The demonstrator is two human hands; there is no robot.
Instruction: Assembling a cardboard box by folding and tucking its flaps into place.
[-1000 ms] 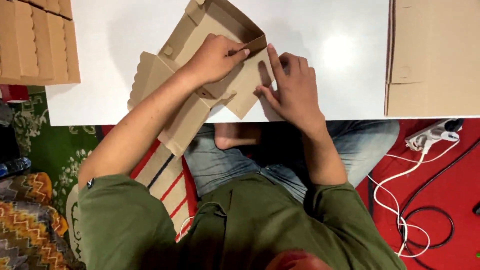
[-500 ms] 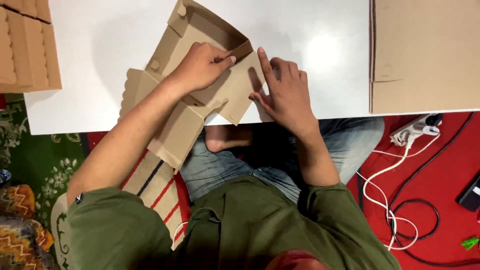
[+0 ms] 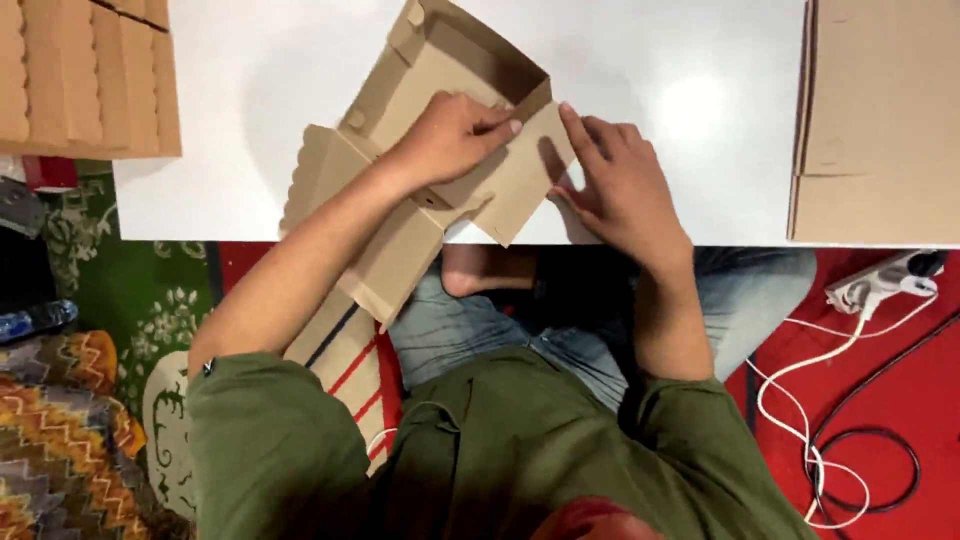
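Observation:
A brown cardboard box blank (image 3: pixel 440 75), partly folded up, lies at an angle on the white table (image 3: pixel 250 90) and hangs over the near edge. My left hand (image 3: pixel 455 135) rests on the blank's middle, fingers curled over a raised side wall. My right hand (image 3: pixel 620 185) presses flat on the right flap, its index finger along the flap's edge. The far end of the blank stands folded into an open tray shape.
A stack of flat scalloped cardboard blanks (image 3: pixel 85 75) sits at the table's far left. More flat cardboard (image 3: pixel 875 120) lies at the right. Below the table are a white power strip (image 3: pixel 885 285), cables (image 3: pixel 850 440) on red flooring, and patterned rugs (image 3: pixel 60 430).
Both hands stay on the blank; the left fingers have closed a little further over the side wall. The view has shifted slightly, so the table sits further right in the frame.

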